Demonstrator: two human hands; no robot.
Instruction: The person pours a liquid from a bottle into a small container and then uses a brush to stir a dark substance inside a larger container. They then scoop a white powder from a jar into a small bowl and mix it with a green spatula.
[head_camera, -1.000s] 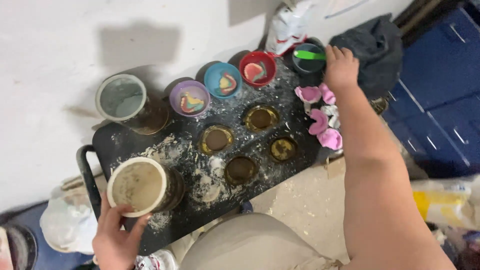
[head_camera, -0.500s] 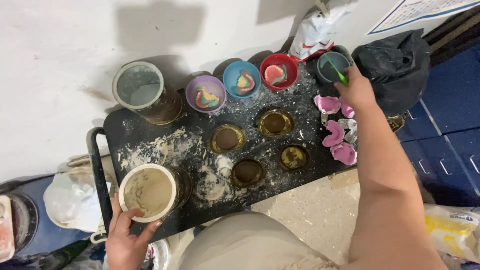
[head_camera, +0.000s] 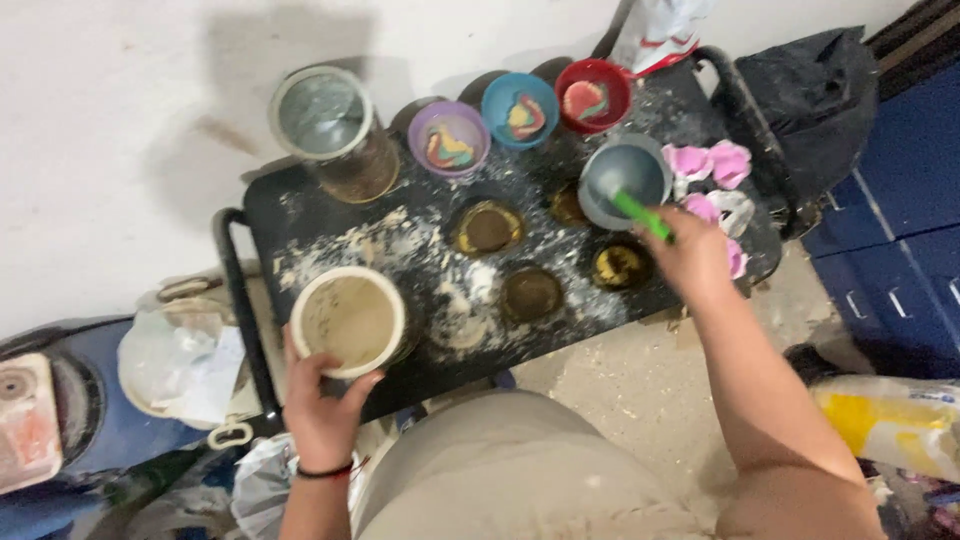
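On a black tray dusted with white powder, the person's two hands are at work at opposite ends. At the near left, the left hand is cupped around the near rim of a white bucket, fingers curled against its wall and thumb on the right side; the bucket holds a dull beige mix. At the right, the right hand is closed in a fist around a green stick, whose far end dips into a grey cup that seems to be lifted or tilted above the tray; whether it rests on the tray cannot be told. Just right of that cup lie pink flower-shaped pieces.

Along the far edge stand three small bowls with swirled colours inside: a purple bowl, a blue bowl and a red bowl, side by side. Left of them stands a clear jar with cloudy grey contents. Round brownish moulds are set in the middle of the tray, between the bucket and the grey cup. A black bag sits at the far right, beside blue drawers.
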